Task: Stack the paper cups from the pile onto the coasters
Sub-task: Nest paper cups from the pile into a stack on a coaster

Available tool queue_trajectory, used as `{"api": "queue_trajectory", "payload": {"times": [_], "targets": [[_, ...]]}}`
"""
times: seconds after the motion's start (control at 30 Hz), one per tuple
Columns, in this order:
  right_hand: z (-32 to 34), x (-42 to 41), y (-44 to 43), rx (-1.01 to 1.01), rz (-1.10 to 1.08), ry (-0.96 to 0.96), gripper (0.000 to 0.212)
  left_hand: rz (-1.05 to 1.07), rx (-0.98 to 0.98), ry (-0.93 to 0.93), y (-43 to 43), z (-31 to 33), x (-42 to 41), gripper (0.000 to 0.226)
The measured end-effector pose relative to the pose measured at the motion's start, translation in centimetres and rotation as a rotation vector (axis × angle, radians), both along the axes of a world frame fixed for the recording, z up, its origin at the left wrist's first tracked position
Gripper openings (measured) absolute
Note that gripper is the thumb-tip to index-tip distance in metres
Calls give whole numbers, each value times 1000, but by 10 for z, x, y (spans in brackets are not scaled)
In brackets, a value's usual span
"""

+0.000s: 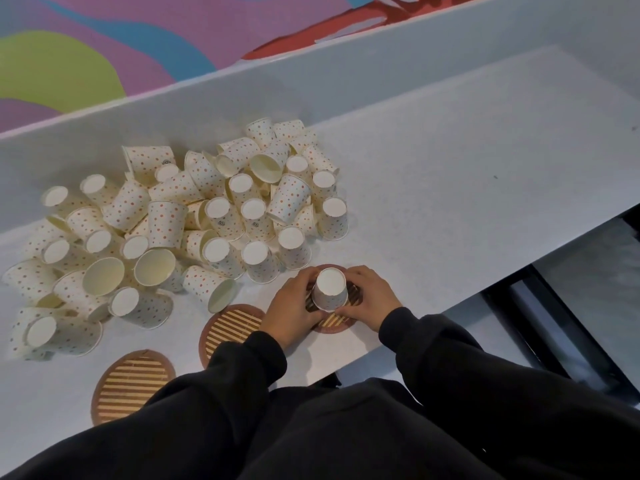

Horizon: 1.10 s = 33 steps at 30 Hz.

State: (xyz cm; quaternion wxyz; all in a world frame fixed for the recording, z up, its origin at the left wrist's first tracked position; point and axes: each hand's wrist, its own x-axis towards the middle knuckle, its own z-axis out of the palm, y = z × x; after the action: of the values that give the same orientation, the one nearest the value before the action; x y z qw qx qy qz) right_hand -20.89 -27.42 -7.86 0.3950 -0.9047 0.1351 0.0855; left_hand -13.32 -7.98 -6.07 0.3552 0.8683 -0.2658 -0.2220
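the job looks barely begun: one upturned paper cup [329,291] stands on the right-hand coaster [334,325] in the lower middle of the frame, with the left hand [292,306] and right hand [369,299] both curled round its lower wall, gripping it from either side. the middle coaster [232,327] and the left coaster [133,386] bear nothing, and the pile [180,216] of dotted cups sprawls across the left of the white table [450,202]. a few cups carry a small dark mark, too small to read.
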Motion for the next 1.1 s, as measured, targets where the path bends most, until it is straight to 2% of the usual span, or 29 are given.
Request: {"api": "queue_trajectory", "payload": {"times": [0.1, 0.17, 0.3, 0.4, 0.5, 0.67, 0.77, 0.87, 1.0, 1.1], "targets": [[2, 1, -2, 10, 31, -6, 76, -33, 59, -38, 4, 7, 4, 84], [6, 1, -6, 9, 65, -7, 74, -17, 90, -110, 12, 20, 7, 77], [14, 2, -17, 4, -2, -71, 53, 111, 74, -452, 39, 53, 26, 45], [36, 17, -18, 72, -128, -186, 38, 190, 233, -616, 52, 68, 52, 53], [60, 47, -12, 128, -172, -240, 33, 146, 477, -647, 52, 68, 72, 71], [80, 93, 5, 88, 60, -170, 46, 45, 591, -665, 49, 59, 73, 60], [85, 112, 13, 10, 163, -101, 55, 29, 561, -671, 47, 56, 68, 56], [81, 121, 18, -137, 235, -56, 63, 94, 478, -613, 47, 59, 63, 62], [77, 121, 20, -183, 221, -64, 56, 280, 161, -401, 49, 81, 59, 58], [82, 119, 18, -136, 220, -58, 48, 321, -58, -285, 46, 106, 53, 55]]}}
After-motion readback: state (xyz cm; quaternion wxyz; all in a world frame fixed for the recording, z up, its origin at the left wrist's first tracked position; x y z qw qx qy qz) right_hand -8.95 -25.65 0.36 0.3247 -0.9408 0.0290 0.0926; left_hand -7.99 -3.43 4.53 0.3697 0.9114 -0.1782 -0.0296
